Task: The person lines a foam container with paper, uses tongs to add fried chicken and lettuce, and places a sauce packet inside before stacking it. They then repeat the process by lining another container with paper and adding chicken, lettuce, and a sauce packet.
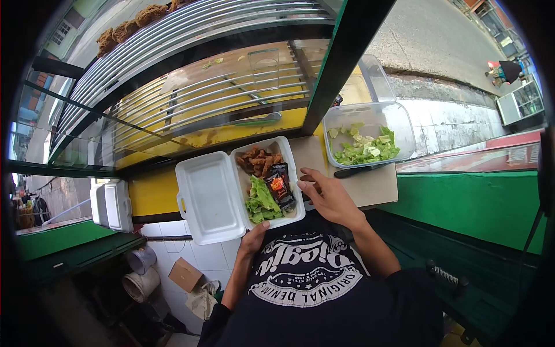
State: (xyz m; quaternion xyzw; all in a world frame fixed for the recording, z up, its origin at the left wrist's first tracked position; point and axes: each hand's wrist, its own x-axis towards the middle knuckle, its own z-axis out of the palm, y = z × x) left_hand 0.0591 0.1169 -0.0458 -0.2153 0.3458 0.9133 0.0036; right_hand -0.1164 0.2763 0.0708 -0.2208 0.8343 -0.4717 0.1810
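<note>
A white foam takeaway box (209, 196) lies with its lid folded back to the left. In its right half are fried brown pieces (260, 161), green lettuce (263, 200) and a black sauce sachet (281, 186) with a red and yellow print. My left hand (253, 238) grips the near edge of the box, thumb on the rim and the other fingers hidden below. Beside the right rim is my right hand (330, 198), fingers loosely bent and apart, with nothing in it.
A clear plastic tub (407, 136) of chopped lettuce stands at the right, a dark-handled tool (354, 172) before it. Behind the box rises a glass case with metal racks (208, 98) and fried pieces (130, 28) on top. Stacked foam boxes (111, 205) are at left.
</note>
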